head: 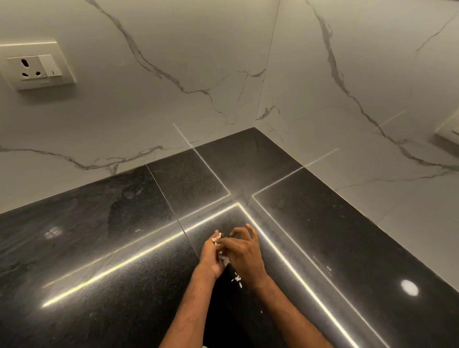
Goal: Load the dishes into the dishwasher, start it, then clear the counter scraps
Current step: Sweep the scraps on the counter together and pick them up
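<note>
Item: scraps [222, 257], pale, cupped in my left hand [209, 256], fingers curled round them. At 3 o'clock, my right hand [245, 254]: fingers spread, curled; whether pinching, cannot tell. Loose crumbs [237, 279] at 6 o'clock, on counter [94, 247].

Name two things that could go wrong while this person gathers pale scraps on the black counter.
1. The pale flaky scraps heaped in the cupped left hand could spill if the right hand pushes more in.
2. Small loose white bits lie on the glossy black stone counter under the wrists; they might be missed or brushed off the edge.
</note>
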The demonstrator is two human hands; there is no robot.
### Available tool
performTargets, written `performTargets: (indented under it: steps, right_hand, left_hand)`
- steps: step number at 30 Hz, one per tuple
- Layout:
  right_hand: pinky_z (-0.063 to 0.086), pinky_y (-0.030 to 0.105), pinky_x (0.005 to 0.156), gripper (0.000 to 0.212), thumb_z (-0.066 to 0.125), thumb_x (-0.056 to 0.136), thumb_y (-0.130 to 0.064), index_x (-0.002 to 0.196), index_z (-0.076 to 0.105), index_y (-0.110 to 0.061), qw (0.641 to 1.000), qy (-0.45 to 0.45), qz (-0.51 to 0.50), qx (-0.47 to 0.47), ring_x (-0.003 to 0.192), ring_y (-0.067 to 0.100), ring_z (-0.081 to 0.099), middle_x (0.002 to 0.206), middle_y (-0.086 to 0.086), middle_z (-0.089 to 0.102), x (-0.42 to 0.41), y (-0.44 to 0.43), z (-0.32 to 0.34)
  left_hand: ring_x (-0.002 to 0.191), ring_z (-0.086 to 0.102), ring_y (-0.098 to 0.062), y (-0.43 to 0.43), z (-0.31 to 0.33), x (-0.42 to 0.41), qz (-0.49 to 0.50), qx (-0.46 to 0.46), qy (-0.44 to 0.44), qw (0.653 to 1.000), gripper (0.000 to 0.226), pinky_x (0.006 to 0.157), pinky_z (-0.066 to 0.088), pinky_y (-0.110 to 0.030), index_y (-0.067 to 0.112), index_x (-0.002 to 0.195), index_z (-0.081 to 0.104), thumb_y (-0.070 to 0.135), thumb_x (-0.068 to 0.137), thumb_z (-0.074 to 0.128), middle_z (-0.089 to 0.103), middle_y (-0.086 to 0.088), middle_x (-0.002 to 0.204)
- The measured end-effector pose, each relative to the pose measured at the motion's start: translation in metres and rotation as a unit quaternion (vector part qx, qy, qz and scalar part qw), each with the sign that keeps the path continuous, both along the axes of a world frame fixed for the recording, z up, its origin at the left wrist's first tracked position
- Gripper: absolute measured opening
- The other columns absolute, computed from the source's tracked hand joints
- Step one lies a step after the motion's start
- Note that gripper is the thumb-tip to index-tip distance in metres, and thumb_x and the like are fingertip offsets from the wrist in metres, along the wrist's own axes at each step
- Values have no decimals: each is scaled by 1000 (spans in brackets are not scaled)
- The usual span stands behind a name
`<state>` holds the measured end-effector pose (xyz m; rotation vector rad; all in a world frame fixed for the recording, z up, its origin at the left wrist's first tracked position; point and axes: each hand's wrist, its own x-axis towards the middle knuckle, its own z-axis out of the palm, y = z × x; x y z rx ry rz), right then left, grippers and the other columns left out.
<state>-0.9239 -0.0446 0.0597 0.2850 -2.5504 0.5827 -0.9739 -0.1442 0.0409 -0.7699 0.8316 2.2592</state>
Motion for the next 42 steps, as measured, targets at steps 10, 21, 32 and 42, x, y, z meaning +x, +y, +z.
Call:
performTargets:
  steps: [10,21,32,42]
  right_hand:
    - [23,46,108,20,63,91,-26,106,77,-30,966,-245,80,16,107,17,51,110,-4,61,-3,2,20]
    - [18,42,123,59,38,102,-50,155,27,-26,944,-275,-93,-157,151,5,10,162,-13,14,54,67,-18]
    - [-2,40,123,87,26,94,-72,159,0,-20,964,-252,-72,34,152,26,-13,166,7,-11,-10,7,-56]
    - [48,32,99,23,52,100,-18,117,68,-12,982,-133,78,-111,118,10,56,123,-3,62,30,64,-56]
  left_hand:
    - [27,42,-11,-6,-3,-4,9,11,-36,999,32,25,30,-14,9,73,49,25,100,45,53,-7,51]
    - [29,23,-6,-22,3,-10,46,81,17,995,57,25,15,-16,22,42,36,23,99,46,26,7,38]
    - [29,22,-6,-40,5,-6,61,38,45,996,57,27,13,-15,21,42,38,23,98,48,27,6,40]
    - [31,25,-6,-36,7,-2,83,47,37,995,52,27,16,-16,22,45,40,22,96,51,30,7,41]
